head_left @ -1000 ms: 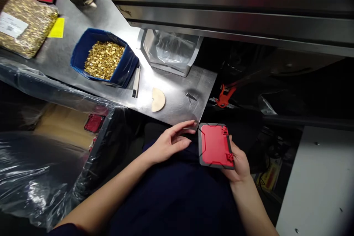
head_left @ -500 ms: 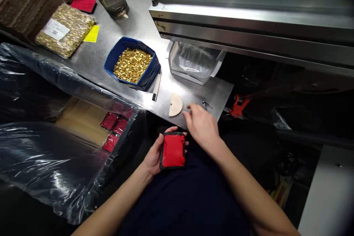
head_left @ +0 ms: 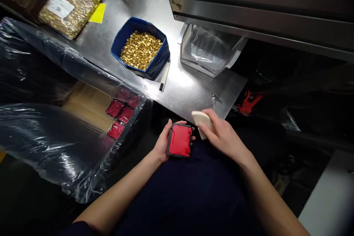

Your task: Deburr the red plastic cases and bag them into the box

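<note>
Red black-edged plate (head_left: 179, 140), pale curved piece (head_left: 200, 117) — hands (head_left: 162, 143) (head_left: 226, 137) hold one each.

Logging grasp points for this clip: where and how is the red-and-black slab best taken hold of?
Probably the red-and-black slab by its dark side rims, coming from the left and beneath, as the left hand does: it is flat, red face up, so an edge grip leaves that face uncovered.
</note>
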Demonstrator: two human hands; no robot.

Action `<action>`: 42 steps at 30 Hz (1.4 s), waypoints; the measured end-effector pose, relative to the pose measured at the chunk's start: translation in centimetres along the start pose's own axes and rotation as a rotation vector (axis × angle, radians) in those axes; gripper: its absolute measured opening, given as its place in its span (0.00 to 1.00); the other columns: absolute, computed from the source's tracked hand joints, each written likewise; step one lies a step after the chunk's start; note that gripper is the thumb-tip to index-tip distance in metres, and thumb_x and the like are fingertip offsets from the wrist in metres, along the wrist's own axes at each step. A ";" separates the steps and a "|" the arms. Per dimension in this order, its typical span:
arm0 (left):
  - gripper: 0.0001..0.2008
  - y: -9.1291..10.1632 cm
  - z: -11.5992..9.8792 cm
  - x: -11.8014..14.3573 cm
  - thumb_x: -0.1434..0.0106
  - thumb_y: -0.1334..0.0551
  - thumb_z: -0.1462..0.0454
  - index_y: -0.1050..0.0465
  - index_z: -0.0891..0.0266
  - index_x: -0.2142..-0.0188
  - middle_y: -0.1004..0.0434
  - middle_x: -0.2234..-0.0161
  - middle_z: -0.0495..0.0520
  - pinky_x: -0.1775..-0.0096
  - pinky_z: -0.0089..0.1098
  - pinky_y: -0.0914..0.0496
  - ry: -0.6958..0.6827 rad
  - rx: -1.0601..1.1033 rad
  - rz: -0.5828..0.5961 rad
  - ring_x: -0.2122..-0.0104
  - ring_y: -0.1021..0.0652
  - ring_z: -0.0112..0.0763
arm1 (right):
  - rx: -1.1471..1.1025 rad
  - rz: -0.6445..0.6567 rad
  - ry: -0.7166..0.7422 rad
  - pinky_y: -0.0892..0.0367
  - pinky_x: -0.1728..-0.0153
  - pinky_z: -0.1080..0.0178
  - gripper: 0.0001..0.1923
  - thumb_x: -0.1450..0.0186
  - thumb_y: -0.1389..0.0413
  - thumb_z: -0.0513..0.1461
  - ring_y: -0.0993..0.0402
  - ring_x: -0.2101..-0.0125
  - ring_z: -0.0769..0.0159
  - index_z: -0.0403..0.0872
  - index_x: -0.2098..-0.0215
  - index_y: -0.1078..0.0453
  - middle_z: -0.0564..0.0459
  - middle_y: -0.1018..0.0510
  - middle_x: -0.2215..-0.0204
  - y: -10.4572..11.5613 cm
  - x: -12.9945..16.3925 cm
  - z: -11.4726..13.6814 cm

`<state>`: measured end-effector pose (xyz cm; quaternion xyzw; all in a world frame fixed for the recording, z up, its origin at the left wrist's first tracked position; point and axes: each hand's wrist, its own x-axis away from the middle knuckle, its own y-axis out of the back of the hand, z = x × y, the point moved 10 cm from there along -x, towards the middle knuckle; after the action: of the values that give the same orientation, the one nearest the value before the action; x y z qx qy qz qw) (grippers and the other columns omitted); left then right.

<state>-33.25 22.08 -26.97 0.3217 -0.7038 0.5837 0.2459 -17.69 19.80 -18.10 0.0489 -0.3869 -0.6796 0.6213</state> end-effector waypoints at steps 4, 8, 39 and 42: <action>0.26 -0.4 0.7 -1.4 0.30 0.42 0.44 0.25 0.63 0.49 0.16 0.55 0.65 0.59 0.38 0.21 0.010 -0.090 -0.003 0.60 0.15 0.45 | 0.218 0.239 0.198 0.40 0.68 0.63 0.10 0.22 0.54 0.45 0.23 0.68 0.63 0.52 0.50 0.33 0.55 0.20 0.65 -2.8 4.6 1.7; 0.24 -0.3 1.2 -2.4 0.32 0.39 0.45 0.23 0.63 0.51 0.15 0.59 0.62 0.56 0.37 0.23 0.006 -0.204 -0.056 0.59 0.16 0.44 | 0.423 0.252 0.323 0.47 0.71 0.61 0.14 0.21 0.58 0.44 0.24 0.69 0.64 0.49 0.54 0.32 0.53 0.19 0.66 -5.2 4.5 2.3; 0.23 0.7 1.0 -2.9 0.36 0.34 0.45 0.21 0.65 0.61 0.16 0.67 0.57 0.66 0.30 0.25 -0.011 -0.251 -0.201 0.71 0.19 0.34 | 0.476 0.237 0.326 0.50 0.72 0.60 0.17 0.20 0.59 0.45 0.26 0.71 0.67 0.49 0.55 0.30 0.55 0.20 0.68 -5.0 3.9 0.1; 0.22 0.9 1.0 -2.9 0.36 0.34 0.46 0.21 0.64 0.60 0.15 0.66 0.57 0.65 0.31 0.24 -0.014 -0.247 -0.216 0.69 0.18 0.35 | 0.475 0.204 0.310 0.52 0.73 0.60 0.19 0.20 0.61 0.48 0.24 0.68 0.66 0.50 0.54 0.30 0.54 0.19 0.65 -5.0 3.4 0.3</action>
<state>-31.98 21.67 -29.85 0.3668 -0.7333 0.4605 0.3400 -22.61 16.56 -19.40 0.2569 -0.4387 -0.4886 0.7091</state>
